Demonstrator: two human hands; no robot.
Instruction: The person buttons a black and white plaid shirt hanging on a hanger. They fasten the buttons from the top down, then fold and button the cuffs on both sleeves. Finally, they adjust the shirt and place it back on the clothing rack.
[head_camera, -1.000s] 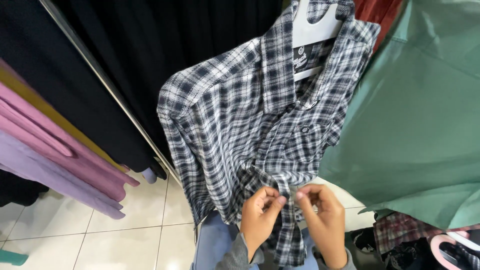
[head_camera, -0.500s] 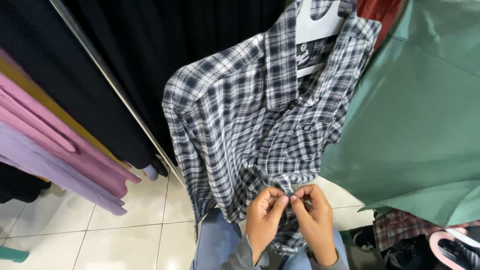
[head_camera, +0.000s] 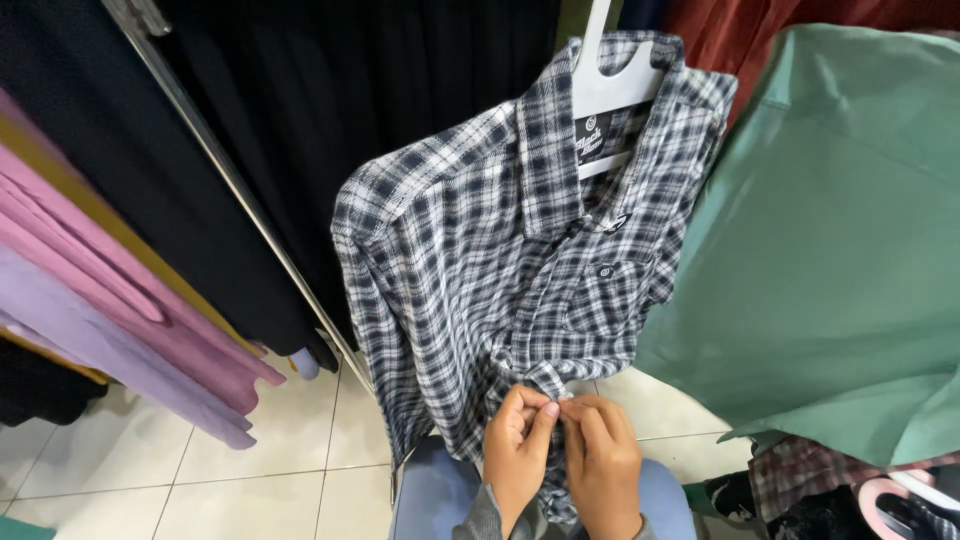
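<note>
Both the left hand (head_camera: 517, 447) and right hand (head_camera: 602, 462) pinch the front edge of the plaid shirt (head_camera: 500, 270) on its white hanger (head_camera: 610, 90), seemingly buttoning it, which calls for fine fingertip alignment.

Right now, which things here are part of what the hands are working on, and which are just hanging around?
In use:
plaid shirt
white hanger
left hand
right hand

Just nearby:
green shirt
pink and purple clothes
black clothes
metal rail
tiled floor
</note>
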